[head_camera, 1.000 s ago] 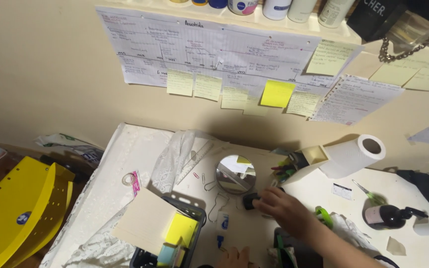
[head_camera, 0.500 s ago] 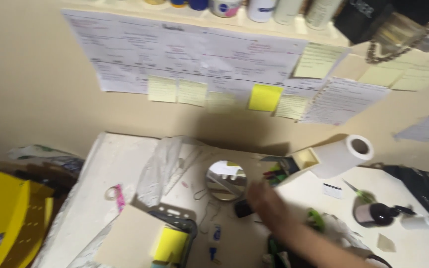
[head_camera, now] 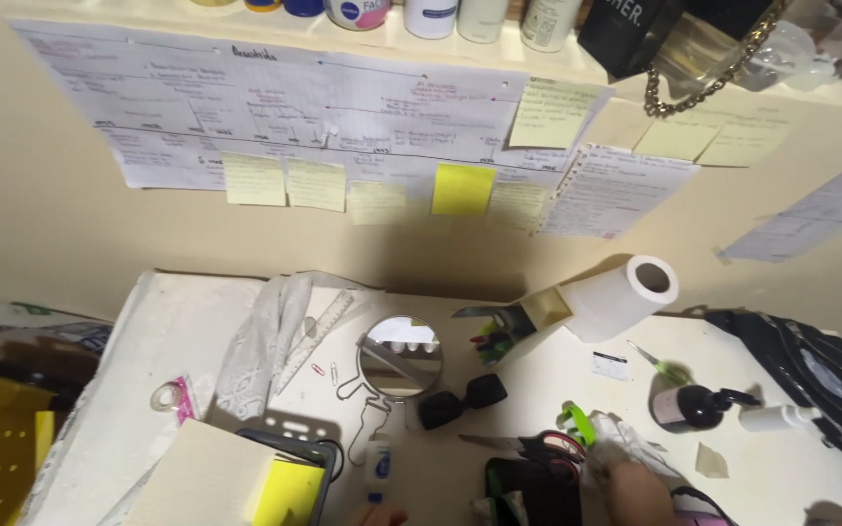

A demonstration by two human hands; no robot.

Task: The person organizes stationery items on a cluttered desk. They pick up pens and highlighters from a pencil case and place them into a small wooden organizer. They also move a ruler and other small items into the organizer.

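Scanning from the left, I see the tape roll (head_camera: 163,397) on the pale cloth and the cream paper pad (head_camera: 197,475) with the yellow sticky pad (head_camera: 289,492) beside it, placed as they were a second ago; only the camera has swung. At the bottom edge a sliver of the left hand (head_camera: 378,516) peeks in just below the small white bottle (head_camera: 377,464), and too little of it shows for me to tell whether it is open or closed. Next comes the round mirror (head_camera: 400,356), and just beside its lower right rim lies the small black object (head_camera: 460,399), flat on the table (head_camera: 499,487). That is the change: a second ago the right hand covered this black piece, and now the piece sits alone, touched by nothing. Past it the scissors (head_camera: 536,446) lie near the green clip (head_camera: 575,421). The right hand (head_camera: 631,492) has drawn back to the bottom of the frame, well apart from the black object, its fingers against the crumpled white wrapper (head_camera: 618,436). It may be pinching that wrapper, but the view is cut off there and I cannot tell its grip. I judge the black object released and the hand's attention shifted toward the near edge. Farther right stands the dark pump bottle (head_camera: 689,407).
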